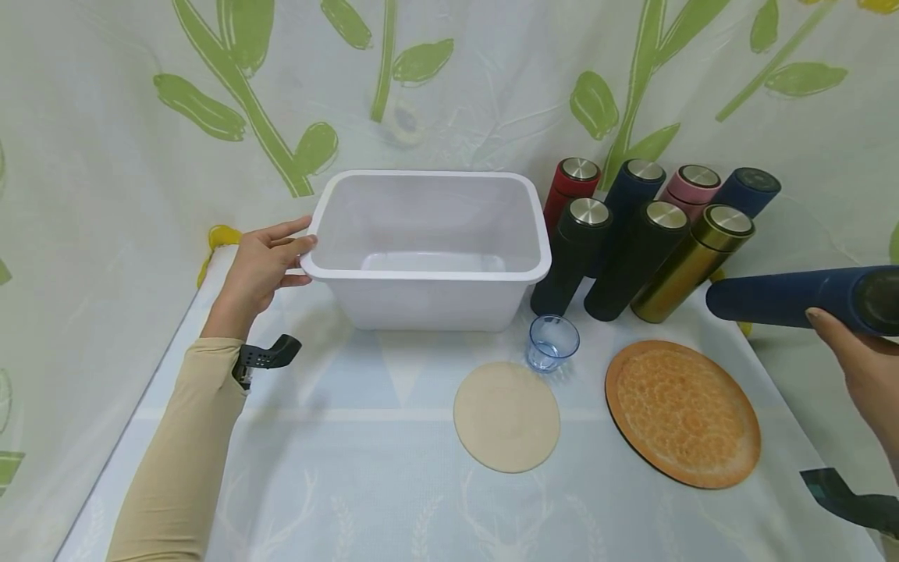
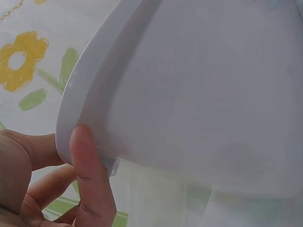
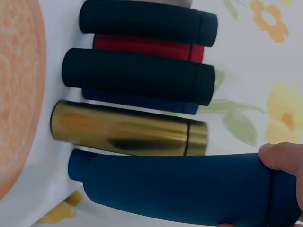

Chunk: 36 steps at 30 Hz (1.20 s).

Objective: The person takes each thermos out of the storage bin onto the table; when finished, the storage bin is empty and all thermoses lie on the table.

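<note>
A white plastic tub (image 1: 428, 304) stands at the back middle of the table. My left hand (image 1: 261, 265) pinches its left rim, with fingers on both sides of the rim in the left wrist view (image 2: 90, 175). At the far right, my right hand (image 1: 867, 371) grips a dark blue thermos flask (image 1: 779, 297) near its lid end. The flask is tilted nearly level, off the table's right edge. Upright beside the tub are several more flasks: a gold one (image 1: 684, 273), black ones (image 1: 614, 269), a red one (image 1: 572, 183), a pink one (image 1: 691, 191) and blue ones.
A small blue-tinted glass (image 1: 552, 343) stands before the tub and black flasks. In front of it lies a round beige mat (image 1: 507, 417). To the right is a round brown, bread-patterned mat (image 1: 684, 414). A floral plastic sheet (image 1: 456, 117) hangs behind the table.
</note>
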Motion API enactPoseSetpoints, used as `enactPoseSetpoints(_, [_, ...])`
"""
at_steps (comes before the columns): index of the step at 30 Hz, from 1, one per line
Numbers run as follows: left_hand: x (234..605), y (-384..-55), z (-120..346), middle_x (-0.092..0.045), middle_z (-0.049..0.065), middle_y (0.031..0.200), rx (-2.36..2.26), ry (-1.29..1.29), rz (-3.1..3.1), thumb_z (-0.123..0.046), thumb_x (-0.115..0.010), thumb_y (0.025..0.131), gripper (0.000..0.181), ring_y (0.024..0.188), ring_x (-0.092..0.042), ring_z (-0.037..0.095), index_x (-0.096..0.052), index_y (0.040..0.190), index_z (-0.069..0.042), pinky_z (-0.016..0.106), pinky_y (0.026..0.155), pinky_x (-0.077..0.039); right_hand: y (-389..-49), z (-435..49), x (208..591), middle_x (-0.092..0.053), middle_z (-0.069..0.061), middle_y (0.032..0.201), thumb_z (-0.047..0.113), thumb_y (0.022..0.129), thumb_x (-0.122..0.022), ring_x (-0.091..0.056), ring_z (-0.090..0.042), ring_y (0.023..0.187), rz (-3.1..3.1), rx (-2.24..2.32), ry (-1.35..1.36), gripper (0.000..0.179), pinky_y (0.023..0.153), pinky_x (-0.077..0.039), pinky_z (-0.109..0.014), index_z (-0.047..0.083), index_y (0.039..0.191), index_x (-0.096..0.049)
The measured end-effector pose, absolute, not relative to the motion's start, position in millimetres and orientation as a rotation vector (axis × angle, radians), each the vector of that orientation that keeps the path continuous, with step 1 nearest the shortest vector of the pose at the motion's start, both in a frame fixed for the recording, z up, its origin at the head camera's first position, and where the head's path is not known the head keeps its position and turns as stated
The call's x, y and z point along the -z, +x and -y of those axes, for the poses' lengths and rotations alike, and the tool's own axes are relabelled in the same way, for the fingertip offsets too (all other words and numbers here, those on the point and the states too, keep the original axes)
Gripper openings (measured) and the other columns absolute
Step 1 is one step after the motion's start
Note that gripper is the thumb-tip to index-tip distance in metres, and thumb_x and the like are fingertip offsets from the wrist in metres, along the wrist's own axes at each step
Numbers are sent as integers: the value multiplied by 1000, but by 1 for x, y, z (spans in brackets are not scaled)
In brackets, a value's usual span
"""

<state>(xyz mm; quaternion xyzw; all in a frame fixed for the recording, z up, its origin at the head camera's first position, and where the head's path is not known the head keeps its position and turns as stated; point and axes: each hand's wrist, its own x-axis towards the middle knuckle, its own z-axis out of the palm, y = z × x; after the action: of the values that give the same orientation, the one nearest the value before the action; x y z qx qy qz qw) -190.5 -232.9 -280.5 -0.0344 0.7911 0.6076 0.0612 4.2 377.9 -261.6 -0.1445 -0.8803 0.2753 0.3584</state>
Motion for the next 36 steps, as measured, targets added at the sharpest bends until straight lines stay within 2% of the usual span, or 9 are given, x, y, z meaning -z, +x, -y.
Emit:
enactPoseSetpoints(4, [281, -190, 233, -57, 17, 135, -1849, -106, -2386, -28, -66, 98, 56, 78, -68, 8, -48, 150, -16, 24, 65, -59, -4, -381, 268, -51, 1, 145, 3, 92, -71, -48, 11, 119, 2254, -674, -383, 71, 105, -37, -18, 23, 152, -39])
enactPoseSetpoints(10, [280, -190, 233, -56, 19, 136, -1848, -90, -2380, -29, -66, 98, 58, 79, -69, 8, -47, 151, -16, 24, 66, -59, -16, -390, 273, -43, 27, 129, -4, 85, -76, -50, -1, 124, 2235, -660, -260, 76, 100, -41, -16, 21, 148, -43])
enactPoseSetpoints(12, [279, -189, 233, -56, 18, 136, -1848, -95, -2378, -29, -66, 98, 58, 79, -68, 8, -46, 151, -16, 24, 66, -59, -20, -393, 275, -50, 21, 127, 0, 85, -77, -50, 1, 121, 2272, -654, -307, 77, 97, -42, -13, 25, 149, -42])
enactPoseSetpoints(17, [280, -189, 234, -57, 17, 134, -1850, -109, -2381, -29, -67, 98, 58, 78, -68, 8, -47, 151, -16, 24, 66, -59, -31, -395, 281, -55, -12, 139, 14, 90, -74, -47, 1, 124, 2386, -653, -472, 76, 99, -40, -13, 33, 152, -34])
enactPoseSetpoints(22, [280, -190, 234, -58, 15, 133, -1851, -102, -2376, -29, -66, 98, 58, 78, -68, 8, -47, 151, -16, 24, 66, -59, -39, -398, 286, -52, 5, 128, 8, 88, -76, -42, 10, 115, 2380, -643, -409, 76, 102, -33, -12, 24, 152, -37])
enactPoseSetpoints(25, [280, -191, 233, -59, 15, 132, -1847, -101, -2378, -29, -66, 98, 57, 78, -68, 8, -47, 151, -17, 24, 66, -59, -42, -399, 289, -52, 2, 131, 6, 87, -77, -41, 12, 112, 2378, -636, -390, 75, 102, -31, -11, 20, 151, -39])
enactPoseSetpoints(29, [279, -191, 234, -58, 16, 134, -1845, -97, -2375, -29, -67, 98, 58, 78, -68, 8, -47, 151, -17, 24, 66, -59, -47, -400, 289, -49, -17, 143, 9, 88, -76, -47, -6, 126, 2410, -617, -428, 72, 106, -30, -13, 10, 150, -40])
enactPoseSetpoints(32, [279, -191, 234, -58, 16, 134, -1854, -102, -2369, -29, -67, 97, 58, 77, -68, 8, -47, 151, -16, 24, 66, -59, -54, -403, 286, -47, -20, 144, 12, 89, -76, -49, -29, 130, 2443, -606, -453, 71, 103, -29, -10, 6, 150, -40])
enactPoseSetpoints(36, [279, -190, 234, -58, 17, 135, -1860, -102, -2362, -29, -67, 97, 58, 78, -68, 8, -48, 150, -16, 24, 66, -59, -66, -408, 279, -45, -22, 146, 16, 90, -74, -50, -47, 126, 2494, -606, -486, 72, 98, -26, -7, 5, 152, -38])
